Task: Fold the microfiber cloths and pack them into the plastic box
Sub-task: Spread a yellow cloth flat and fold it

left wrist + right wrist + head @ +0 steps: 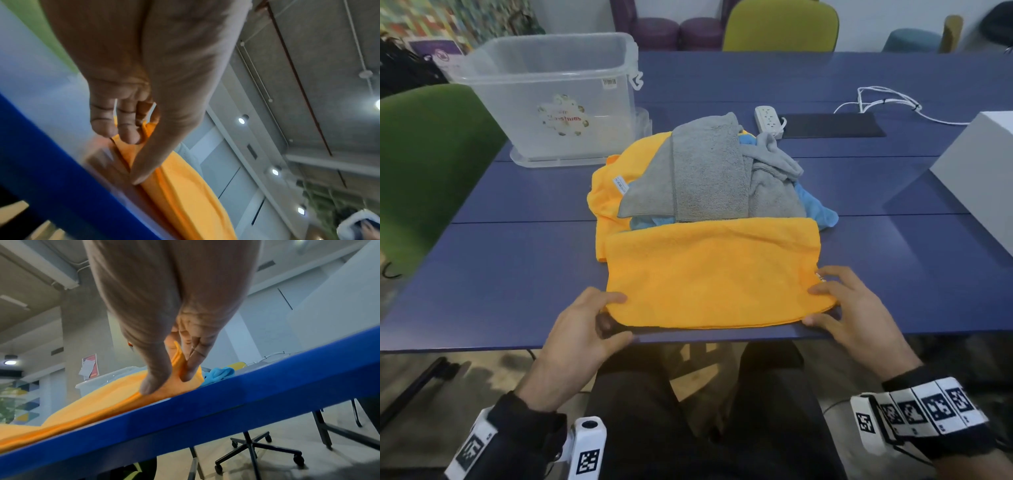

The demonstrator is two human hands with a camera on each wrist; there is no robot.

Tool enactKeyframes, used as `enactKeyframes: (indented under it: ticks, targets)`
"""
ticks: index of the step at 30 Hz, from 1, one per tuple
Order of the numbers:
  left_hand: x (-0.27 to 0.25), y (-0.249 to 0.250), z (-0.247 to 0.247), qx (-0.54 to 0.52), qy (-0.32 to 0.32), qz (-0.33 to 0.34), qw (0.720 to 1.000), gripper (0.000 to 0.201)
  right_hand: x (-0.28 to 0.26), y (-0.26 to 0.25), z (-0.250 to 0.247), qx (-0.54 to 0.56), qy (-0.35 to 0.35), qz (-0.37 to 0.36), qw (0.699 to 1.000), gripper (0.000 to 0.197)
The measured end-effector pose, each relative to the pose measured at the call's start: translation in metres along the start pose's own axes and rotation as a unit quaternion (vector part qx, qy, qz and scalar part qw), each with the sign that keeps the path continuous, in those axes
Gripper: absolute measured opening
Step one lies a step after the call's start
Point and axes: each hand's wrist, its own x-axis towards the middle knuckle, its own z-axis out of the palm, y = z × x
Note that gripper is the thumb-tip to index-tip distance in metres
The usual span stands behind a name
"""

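Orange cloth (709, 270) lies spread on the blue table (517, 274) at the near edge, 6 o'clock of the tabletop, doubled over so two layers show along its near hem. Left hand (585, 329) holds the cloth's near-left corner, at 7 o'clock of the cloth; in the left wrist view the thumb and curled fingers (127, 129) pinch the orange edge between them. Right hand (849, 308) holds the near-right corner, at 5 o'clock of the cloth; the right wrist view shows the thumb and fingers (191, 366) closed on a fold of the orange fabric.

Just behind, at 12 o'clock of the orange cloth, sits a loose pile: grey cloth (705, 171) on top, blue cloth (818, 209) sticking out at 3 o'clock, a second orange cloth (613, 192) underneath at 9 o'clock.

Clear plastic box (551, 99) stands at 10 o'clock of the table, lid off, apart from the pile.

White power strip (767, 120) and a dark mat (832, 125) lie at 1 o'clock, beyond the pile.
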Motion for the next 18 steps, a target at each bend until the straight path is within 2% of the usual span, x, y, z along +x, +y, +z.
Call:
enactKeyframes:
  ticks: [2,5,8,10,12,15,18]
  targets:
    - [0.002,-0.005,0.001,0.043,-0.002,0.023,0.999,0.052,-0.001,0.003,0.001,-0.026,0.001,-0.007,1.000,0.045]
    - [0.007,-0.011,0.003,0.068,0.047,0.017,0.996,0.038,-0.001,0.010,0.002,-0.041,0.028,-0.036,0.998,0.039]
    - [0.009,-0.013,0.005,0.025,0.105,0.018,0.994,0.021,-0.002,0.012,-0.002,-0.044,0.062,-0.057,0.995,0.036]
    - [0.007,-0.014,0.004,-0.022,0.111,0.018,0.993,0.015,-0.003,0.010,-0.009,-0.039,0.081,-0.062,0.994,0.035]
    - [0.005,-0.014,0.000,-0.066,0.103,0.014,0.992,0.016,-0.005,0.009,-0.015,0.003,0.087,-0.064,0.994,0.038]
    - [0.001,-0.010,-0.010,-0.122,0.097,0.039,0.987,0.010,-0.009,0.007,-0.022,0.124,0.071,-0.082,0.986,0.045]
    - [0.001,-0.007,-0.014,-0.220,0.097,0.053,0.969,0.009,-0.013,0.002,-0.026,0.253,0.043,-0.064,0.964,0.028]
